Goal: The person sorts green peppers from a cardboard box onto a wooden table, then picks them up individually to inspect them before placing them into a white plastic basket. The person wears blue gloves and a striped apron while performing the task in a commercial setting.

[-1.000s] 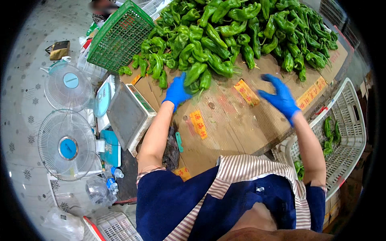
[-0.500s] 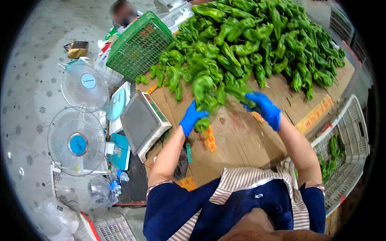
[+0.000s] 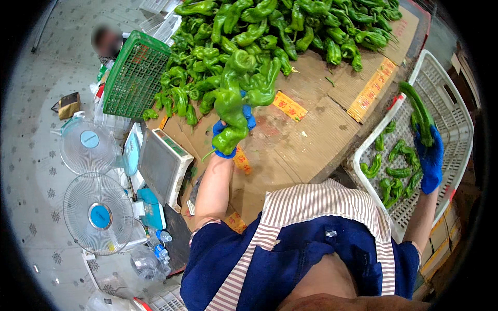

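Observation:
In the head view my gloved left hand (image 3: 248,117) is wrapped round a bunch of green peppers (image 3: 232,103), which hides most of its fingers, above the cardboard-covered table (image 3: 316,129). My gloved right hand (image 3: 430,160) holds a long green pepper (image 3: 418,109) over a white plastic crate (image 3: 455,103) at the right, where several peppers (image 3: 397,186) lie. A large heap of peppers (image 3: 290,26) covers the back of the table.
A green crate (image 3: 129,72) stands left of the heap, a flat scale (image 3: 158,163) below it. Two fans (image 3: 98,216), blue scales (image 3: 150,207) and bottles (image 3: 161,253) are at the left. Another person (image 3: 106,44) is at the upper left, beside the green crate.
My right hand has moved from the table to over the white crate with a pepper. My left hand has picked up peppers and lifted them. The view has shifted.

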Demonstrator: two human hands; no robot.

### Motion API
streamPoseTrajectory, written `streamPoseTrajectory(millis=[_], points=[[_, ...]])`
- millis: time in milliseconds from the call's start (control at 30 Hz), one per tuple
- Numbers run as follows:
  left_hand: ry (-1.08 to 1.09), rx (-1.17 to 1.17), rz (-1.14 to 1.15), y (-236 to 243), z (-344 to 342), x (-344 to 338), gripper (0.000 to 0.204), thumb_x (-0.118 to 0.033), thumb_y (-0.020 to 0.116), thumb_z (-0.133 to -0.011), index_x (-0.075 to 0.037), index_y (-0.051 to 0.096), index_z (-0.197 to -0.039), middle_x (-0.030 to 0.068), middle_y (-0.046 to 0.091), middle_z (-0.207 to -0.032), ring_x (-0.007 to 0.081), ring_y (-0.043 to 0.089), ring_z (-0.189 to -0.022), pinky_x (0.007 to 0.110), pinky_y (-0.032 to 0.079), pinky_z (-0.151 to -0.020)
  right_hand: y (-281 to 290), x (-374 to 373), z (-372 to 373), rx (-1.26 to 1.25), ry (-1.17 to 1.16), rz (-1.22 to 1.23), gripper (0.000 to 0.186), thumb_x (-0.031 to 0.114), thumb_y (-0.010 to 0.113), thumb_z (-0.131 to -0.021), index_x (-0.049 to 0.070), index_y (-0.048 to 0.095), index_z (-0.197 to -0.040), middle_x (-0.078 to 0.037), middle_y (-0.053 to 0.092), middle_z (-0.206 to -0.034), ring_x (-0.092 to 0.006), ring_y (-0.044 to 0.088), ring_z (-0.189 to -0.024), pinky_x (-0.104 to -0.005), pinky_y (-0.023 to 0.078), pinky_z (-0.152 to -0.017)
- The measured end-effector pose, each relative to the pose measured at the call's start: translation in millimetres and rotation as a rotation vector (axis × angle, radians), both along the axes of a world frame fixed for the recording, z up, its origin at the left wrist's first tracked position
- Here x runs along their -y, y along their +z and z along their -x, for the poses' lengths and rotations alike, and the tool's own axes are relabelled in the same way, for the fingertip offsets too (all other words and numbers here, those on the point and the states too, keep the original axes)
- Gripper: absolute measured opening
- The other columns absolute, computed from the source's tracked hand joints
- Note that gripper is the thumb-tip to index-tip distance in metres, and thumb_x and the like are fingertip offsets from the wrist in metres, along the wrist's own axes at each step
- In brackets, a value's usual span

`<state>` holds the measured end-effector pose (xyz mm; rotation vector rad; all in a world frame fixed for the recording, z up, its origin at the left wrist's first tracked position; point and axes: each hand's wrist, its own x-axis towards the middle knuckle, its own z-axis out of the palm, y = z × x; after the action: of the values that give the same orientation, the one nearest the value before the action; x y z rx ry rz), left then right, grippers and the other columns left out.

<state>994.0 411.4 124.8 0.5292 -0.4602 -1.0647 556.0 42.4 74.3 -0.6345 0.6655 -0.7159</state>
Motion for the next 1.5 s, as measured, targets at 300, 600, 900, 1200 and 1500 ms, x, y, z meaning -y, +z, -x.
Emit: streamPoseTrajectory(millis=[300, 600, 900, 1200, 1500], points=[[-0.58, 0.113, -0.147, 23.3, 98.8, 128.2, 0.06, -0.017, 0.066, -0.07, -0.002, 0.042, -0.123, 0.0114, 0.055, -0.105, 0.0197, 0.055, -0.092, 0.034, 0.046, -0.082, -48.8, 9.4, 146.3, -0.332, -0.54, 0.205, 0.035, 0.023, 0.041, -0.093, 0.008, 0.049, -0.124, -0.01, 0.051, -0.124, -0.0213, 0.052, -0.111, -0.0322, 0.044, -0.09], [0.007, 1.257, -0.444, -2.6, 81.6, 185.8, 0.073, -0.026, 0.073, -0.07, -0.01, 0.038, -0.132, 0.0139, 0.055, -0.11, 0.02, 0.054, -0.089, 0.033, 0.046, -0.079, 28.7, 0.3, 72.0, -0.728, -0.797, 0.918, 0.041, 0.016, 0.045, -0.09, 0.004, 0.04, -0.129, -0.008, 0.043, -0.131, -0.0207, 0.04, -0.121, -0.0366, 0.03, -0.102], [1.288, 1.548, -1.355, -49.2, -198.5, -68.2, 0.064, -0.013, 0.07, -0.066, -0.003, 0.042, -0.123, 0.0191, 0.045, -0.121, 0.0328, 0.046, -0.11, 0.039, 0.039, -0.091, 34.5, 2.2, -70.1, -0.558, -0.222, 0.876, 0.041, 0.019, 0.035, -0.092, -0.002, 0.041, -0.127, -0.012, 0.049, -0.125, -0.0188, 0.044, -0.118, -0.0316, 0.032, -0.1], [1.06, 0.989, -1.222, -101.6, -255.8, -121.6, 0.09, -0.003, 0.072, -0.06, -0.005, 0.023, -0.136, 0.0182, 0.043, -0.124, 0.0308, 0.051, -0.106, 0.038, 0.048, -0.083, 47.4, -87.6, -291.3, -0.279, 0.441, 0.818, 0.027, 0.018, 0.057, -0.086, 0.0, 0.056, -0.105, -0.009, 0.062, -0.102, -0.0155, 0.056, -0.098, -0.0269, 0.042, -0.086], [0.747, 0.1, -0.324, -99.5, -152.1, -75.8, 0.051, -0.005, 0.054, -0.072, -0.003, 0.044, -0.122, 0.0122, 0.055, -0.112, 0.0265, 0.057, -0.097, 0.038, 0.05, -0.083, 37.3, -204.9, -476.8, -0.176, 0.624, 1.707, 0.067, 0.041, 0.068, -0.071, 0.007, 0.044, -0.123, -0.023, 0.047, -0.121, -0.0347, 0.051, -0.106, -0.0419, 0.044, -0.087]])
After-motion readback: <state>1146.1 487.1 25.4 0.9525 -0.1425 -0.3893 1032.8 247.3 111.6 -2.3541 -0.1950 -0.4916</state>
